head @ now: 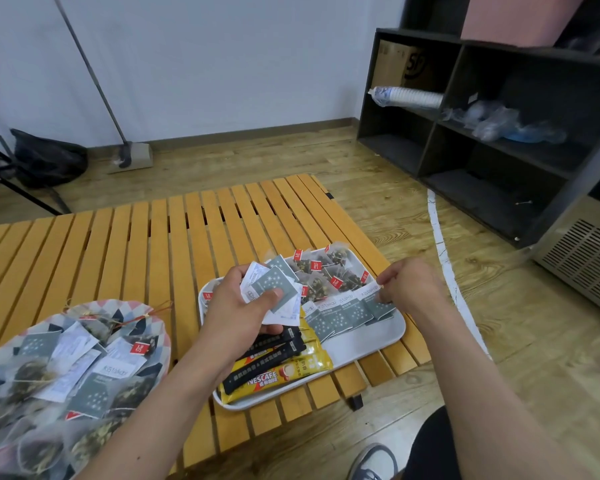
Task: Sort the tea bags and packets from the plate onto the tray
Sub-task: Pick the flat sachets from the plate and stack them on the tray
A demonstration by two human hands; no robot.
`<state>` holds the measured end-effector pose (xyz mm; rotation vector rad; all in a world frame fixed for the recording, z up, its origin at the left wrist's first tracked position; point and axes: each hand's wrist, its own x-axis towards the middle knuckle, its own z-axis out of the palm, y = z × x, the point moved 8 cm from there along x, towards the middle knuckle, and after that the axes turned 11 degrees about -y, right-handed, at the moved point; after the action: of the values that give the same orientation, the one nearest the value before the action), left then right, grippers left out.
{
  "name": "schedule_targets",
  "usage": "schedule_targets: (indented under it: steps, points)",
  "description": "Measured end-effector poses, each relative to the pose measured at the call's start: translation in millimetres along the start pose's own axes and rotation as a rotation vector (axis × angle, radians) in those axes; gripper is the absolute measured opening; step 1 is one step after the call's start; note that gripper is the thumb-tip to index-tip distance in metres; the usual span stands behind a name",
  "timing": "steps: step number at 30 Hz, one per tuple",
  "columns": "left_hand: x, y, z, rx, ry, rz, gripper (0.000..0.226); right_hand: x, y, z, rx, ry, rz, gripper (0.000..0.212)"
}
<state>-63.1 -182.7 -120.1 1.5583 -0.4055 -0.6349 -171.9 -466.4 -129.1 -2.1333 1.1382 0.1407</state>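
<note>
- Mid-sort, frame centre: a sheaf (pixel 274 284) of flat paper packets is gripped by the left hand (pixel 236 306), fingers curled.
- The row's end packet (pixel 383 306) is pinched by the right hand (pixel 407 285) on the glossy white tray (pixel 371 341).
- Next, likely: one more to be drawn and lapped on.
- Others lie on the patterned plate (pixel 125 306), lower left.

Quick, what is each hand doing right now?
Left hand: holds several grey and white packets.
Right hand: pinches a grey packet on the tray.
</note>
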Motion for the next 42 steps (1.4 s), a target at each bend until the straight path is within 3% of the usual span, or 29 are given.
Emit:
schedule_targets:
  steps: [18,42]
  points:
    - [1,-1,-2,-0.004,0.004,0.000,0.038,-2,3,3,-0.118,-0.034,0.036,0.023]
    - [-4,4,-1,-0.036,-0.006,-0.009,0.036,-1,-7,15,-0.293,-0.094,-0.107,0.038]
